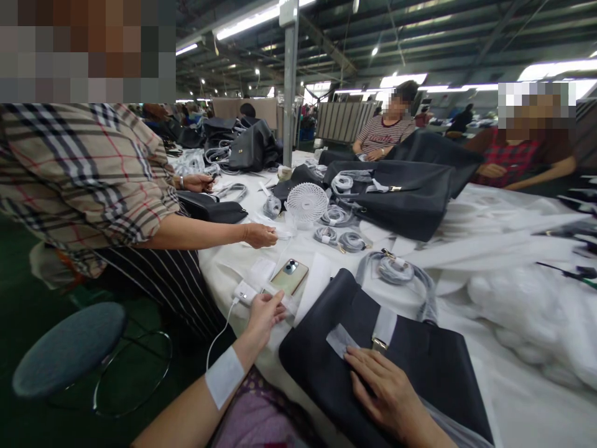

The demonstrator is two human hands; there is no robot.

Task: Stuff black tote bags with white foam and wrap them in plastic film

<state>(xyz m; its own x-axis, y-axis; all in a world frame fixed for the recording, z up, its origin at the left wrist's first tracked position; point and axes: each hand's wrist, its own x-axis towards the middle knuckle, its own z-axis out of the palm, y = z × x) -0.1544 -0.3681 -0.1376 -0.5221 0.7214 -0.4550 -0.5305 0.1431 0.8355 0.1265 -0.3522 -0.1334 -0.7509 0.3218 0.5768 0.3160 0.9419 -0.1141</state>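
A black handbag [396,336] lies tilted on the white-covered table before me, its handles wrapped in clear film. My right hand [385,386] rests on its front, fingers stretched out and touching a small whitish film piece [340,339]. Just above those fingers is a gold buckle [379,344] under a film-covered strap [386,323]. My left hand [265,316] is beside a phone [290,277], thumb and fingers pressed together; what they hold, if anything, I cannot make out. Another whitish patch [224,376] sits on my left forearm.
A white power bank [245,292] with a cable lies near the phone. Beyond stand a round white fan [306,202], wrapped straps [352,241] and another black bag [401,193]. A co-worker's hand [261,235] reaches in from the left, above a stool [69,348]. White wrapping [522,298] piles up right.
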